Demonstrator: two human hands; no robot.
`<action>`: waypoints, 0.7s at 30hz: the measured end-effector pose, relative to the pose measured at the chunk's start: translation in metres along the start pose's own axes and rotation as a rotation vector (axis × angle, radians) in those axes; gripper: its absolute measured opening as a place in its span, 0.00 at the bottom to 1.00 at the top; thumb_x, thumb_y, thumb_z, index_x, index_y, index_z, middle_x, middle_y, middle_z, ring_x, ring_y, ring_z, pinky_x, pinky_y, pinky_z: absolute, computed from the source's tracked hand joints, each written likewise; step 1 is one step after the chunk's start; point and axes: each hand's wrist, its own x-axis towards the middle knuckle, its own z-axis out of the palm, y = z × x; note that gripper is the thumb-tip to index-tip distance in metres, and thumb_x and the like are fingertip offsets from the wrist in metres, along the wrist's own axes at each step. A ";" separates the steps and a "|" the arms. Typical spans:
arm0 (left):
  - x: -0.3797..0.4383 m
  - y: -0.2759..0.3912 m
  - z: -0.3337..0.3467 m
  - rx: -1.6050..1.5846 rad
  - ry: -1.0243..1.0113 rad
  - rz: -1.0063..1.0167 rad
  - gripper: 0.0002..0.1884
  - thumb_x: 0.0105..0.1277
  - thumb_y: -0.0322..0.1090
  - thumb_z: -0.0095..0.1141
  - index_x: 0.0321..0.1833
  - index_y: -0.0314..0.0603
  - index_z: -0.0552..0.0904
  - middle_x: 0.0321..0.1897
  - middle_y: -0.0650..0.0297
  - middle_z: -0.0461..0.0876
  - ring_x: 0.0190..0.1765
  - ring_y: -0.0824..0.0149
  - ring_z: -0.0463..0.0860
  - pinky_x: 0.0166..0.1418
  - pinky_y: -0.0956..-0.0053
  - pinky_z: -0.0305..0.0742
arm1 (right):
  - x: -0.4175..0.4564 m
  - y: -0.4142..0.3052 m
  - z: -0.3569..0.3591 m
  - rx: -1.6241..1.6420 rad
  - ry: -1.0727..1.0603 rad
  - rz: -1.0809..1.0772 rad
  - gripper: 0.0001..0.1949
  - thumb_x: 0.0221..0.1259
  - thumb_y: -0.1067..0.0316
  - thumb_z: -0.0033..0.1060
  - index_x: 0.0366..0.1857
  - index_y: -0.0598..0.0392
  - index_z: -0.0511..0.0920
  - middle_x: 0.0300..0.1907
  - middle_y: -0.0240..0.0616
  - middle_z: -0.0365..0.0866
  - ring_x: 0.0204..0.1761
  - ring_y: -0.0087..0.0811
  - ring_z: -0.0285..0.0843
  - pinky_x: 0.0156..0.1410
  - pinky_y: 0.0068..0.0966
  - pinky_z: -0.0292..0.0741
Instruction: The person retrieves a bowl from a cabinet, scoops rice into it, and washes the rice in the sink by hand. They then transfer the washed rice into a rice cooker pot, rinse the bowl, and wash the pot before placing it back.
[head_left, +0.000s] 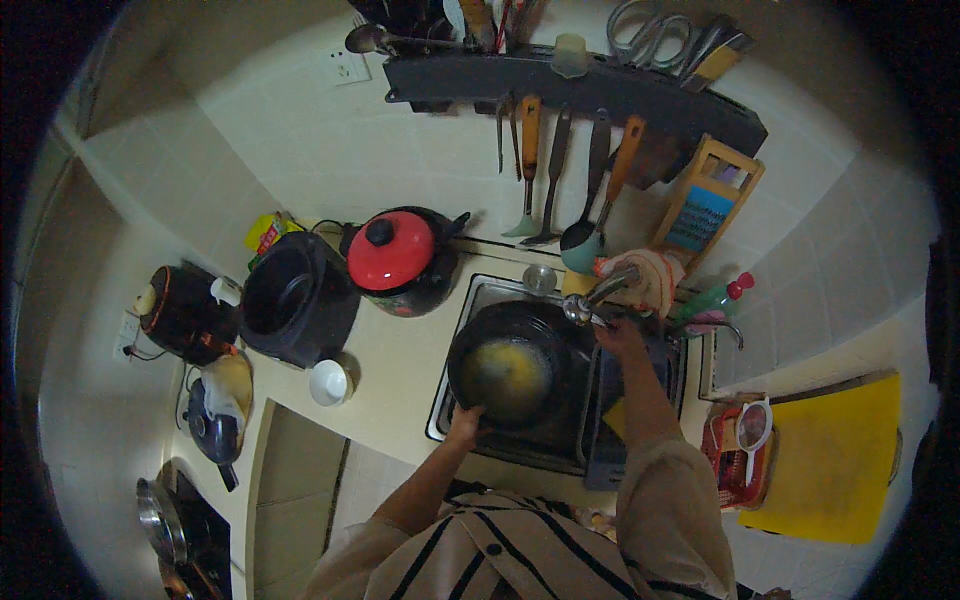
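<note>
A dark round wok or pan (517, 367) with a yellowish patch inside lies in the left part of the stainless steel sink (469, 296). My left hand (466, 426) grips its near-left rim. Up at the faucet (581, 306), my right hand (622, 335) reaches to the handle; its fingertips are partly hidden, so its hold cannot be told. An orange-striped cloth (660, 281) hangs behind the faucet. A small clear glass (539, 278) stands at the sink's back edge. Beneath my right forearm lies a dark tray (609, 450) over the right part of the sink.
Left of the sink stand a pot with a red lid (390, 251), a black cooker pot (300, 300) and a white bowl (330, 382). Several spatulas and ladles (530, 142) hang behind. At right are a green bottle (709, 300), a red basket (731, 465) and a yellow board (832, 457).
</note>
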 end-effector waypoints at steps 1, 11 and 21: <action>-0.002 -0.007 -0.008 0.133 -0.071 0.208 0.25 0.50 0.36 0.51 0.53 0.48 0.63 0.48 0.60 0.68 0.49 0.58 0.69 0.41 0.58 0.71 | -0.008 0.005 0.004 -0.194 0.049 -0.080 0.12 0.47 0.61 0.52 0.36 0.52 0.72 0.29 0.39 0.72 0.30 0.36 0.71 0.40 0.31 0.70; -0.026 -0.009 -0.049 0.133 0.112 0.012 0.24 0.50 0.30 0.51 0.52 0.37 0.63 0.39 0.59 0.75 0.38 0.65 0.75 0.40 0.71 0.71 | -0.140 0.237 0.055 -2.097 -0.732 -0.961 0.18 0.49 0.68 0.51 0.48 0.50 0.68 0.53 0.45 0.63 0.53 0.42 0.63 0.53 0.34 0.64; -0.083 0.023 -0.052 0.443 0.262 0.069 0.35 0.52 0.36 0.49 0.61 0.32 0.50 0.31 0.50 0.77 0.32 0.59 0.77 0.36 0.69 0.71 | -0.047 0.276 0.014 -2.006 -0.318 -0.364 0.29 0.43 0.56 0.54 0.54 0.46 0.60 0.60 0.51 0.46 0.58 0.52 0.51 0.59 0.43 0.56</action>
